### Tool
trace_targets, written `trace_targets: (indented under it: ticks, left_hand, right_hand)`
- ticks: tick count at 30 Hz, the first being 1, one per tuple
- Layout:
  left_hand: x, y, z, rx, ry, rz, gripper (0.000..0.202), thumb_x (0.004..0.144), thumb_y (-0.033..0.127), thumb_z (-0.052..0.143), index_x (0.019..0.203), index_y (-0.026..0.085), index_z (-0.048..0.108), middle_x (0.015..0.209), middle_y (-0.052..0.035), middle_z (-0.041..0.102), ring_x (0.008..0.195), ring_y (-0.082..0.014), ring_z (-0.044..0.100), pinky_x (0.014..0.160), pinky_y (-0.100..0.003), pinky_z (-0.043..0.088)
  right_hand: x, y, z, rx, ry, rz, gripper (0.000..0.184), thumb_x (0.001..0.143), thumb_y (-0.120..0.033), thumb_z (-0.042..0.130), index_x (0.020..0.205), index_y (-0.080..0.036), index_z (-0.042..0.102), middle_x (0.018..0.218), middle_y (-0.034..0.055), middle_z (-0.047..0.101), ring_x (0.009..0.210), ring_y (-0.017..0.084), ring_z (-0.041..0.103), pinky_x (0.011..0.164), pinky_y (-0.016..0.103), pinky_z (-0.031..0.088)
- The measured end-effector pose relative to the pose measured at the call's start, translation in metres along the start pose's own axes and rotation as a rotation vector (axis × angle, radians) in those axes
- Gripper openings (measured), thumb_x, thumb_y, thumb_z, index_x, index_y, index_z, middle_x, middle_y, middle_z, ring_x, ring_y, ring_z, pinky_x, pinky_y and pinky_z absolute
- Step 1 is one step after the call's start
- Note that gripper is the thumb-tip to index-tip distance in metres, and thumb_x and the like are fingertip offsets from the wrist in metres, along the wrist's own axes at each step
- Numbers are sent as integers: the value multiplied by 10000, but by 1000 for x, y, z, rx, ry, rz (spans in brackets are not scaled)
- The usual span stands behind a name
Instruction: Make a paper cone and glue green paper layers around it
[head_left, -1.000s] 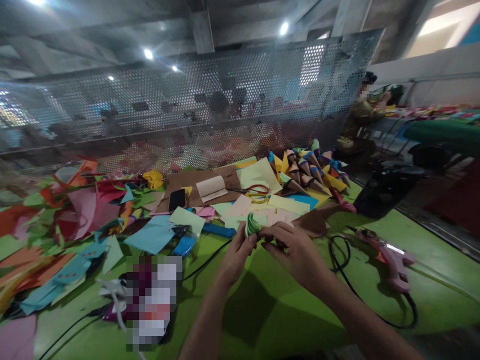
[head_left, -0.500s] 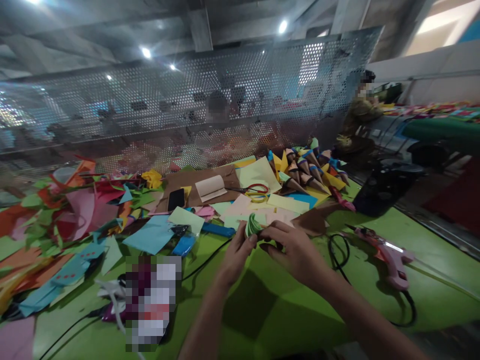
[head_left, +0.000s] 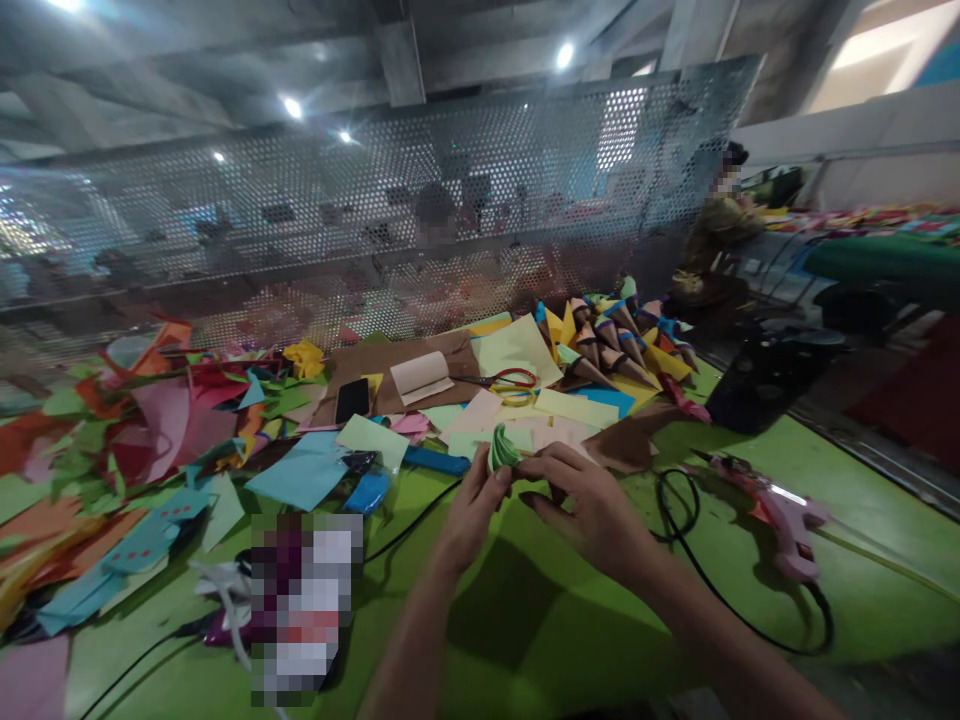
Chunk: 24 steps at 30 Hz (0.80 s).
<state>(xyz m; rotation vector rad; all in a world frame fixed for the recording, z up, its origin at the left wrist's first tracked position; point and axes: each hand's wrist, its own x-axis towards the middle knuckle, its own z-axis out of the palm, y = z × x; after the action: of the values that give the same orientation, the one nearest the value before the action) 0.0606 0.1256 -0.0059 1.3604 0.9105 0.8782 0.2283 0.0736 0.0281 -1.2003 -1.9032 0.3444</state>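
Observation:
Both my hands meet over the green table [head_left: 570, 620], a little past its middle. My left hand [head_left: 471, 512] pinches a small rolled green-and-white paper piece [head_left: 502, 450] from the left. My right hand [head_left: 585, 498] closes on the same piece from the right, fingers curled round its lower end. What lies under my right palm is hidden. A pink glue gun [head_left: 776, 512] lies to the right of my right hand, its black cord [head_left: 701, 575] looping between them.
Coloured paper sheets and scraps [head_left: 150, 440] cover the left and far side. Finished paper cones [head_left: 615, 345] are piled at the back right. Red-handled scissors [head_left: 506, 380], a dark phone [head_left: 352, 398] and a paper roll [head_left: 421, 376] lie on brown card. A perforated metal screen [head_left: 390, 210] stands behind. A person [head_left: 712, 240] sits at the far right.
Hardly anything has moved. My fingers have shifted slightly on the rolled paper piece, which stays at the same spot between both hands.

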Motion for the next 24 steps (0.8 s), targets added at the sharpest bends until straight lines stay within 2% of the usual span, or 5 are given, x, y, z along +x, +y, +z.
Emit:
trace_targets:
  ticks: [3,7,14,18,24]
  left_hand:
    - [1,-1,-1,15,17,25,687,811,652,577,1302,174,522,853,-26,544,762,-166,441,712,-270,399]
    - [1,-1,-1,17,1,68,630,842,627,556,1281,176,535,814,-14,528,705,-146,411,672,-255,384]
    - [-1,0,-1,-45,18,38,614,817,595,616,1267,183,553,899,-47,594,802,-173,484,761,-282,417]
    - [0,3,-2,-97,-32,82,608,768,571,689,1247,213,581,961,-49,617,886,-196,502,818,-284,411]
    - [2,-2,-7,-75,-81,137,596,805,607,636,1252,220,562,912,-29,585,807,-168,472,751,-264,394]
  right_hand:
    - [-2,0,0,163,65,70,225,842,-96,615,1017,-223,678,890,31,628,708,145,560,611,239,459]
    - [-2,1,-4,221,150,126,136,857,-145,619,957,-209,685,859,32,648,764,165,589,657,258,470]
    - [-10,9,-21,123,167,144,108,890,-188,588,931,-211,685,870,44,670,768,177,620,663,275,484]
    - [-19,18,-37,15,186,150,105,903,-220,574,899,-214,679,882,59,689,831,207,648,705,302,504]
    - [-31,24,-55,-69,155,166,102,913,-251,576,935,-221,671,950,63,689,875,217,656,753,322,510]
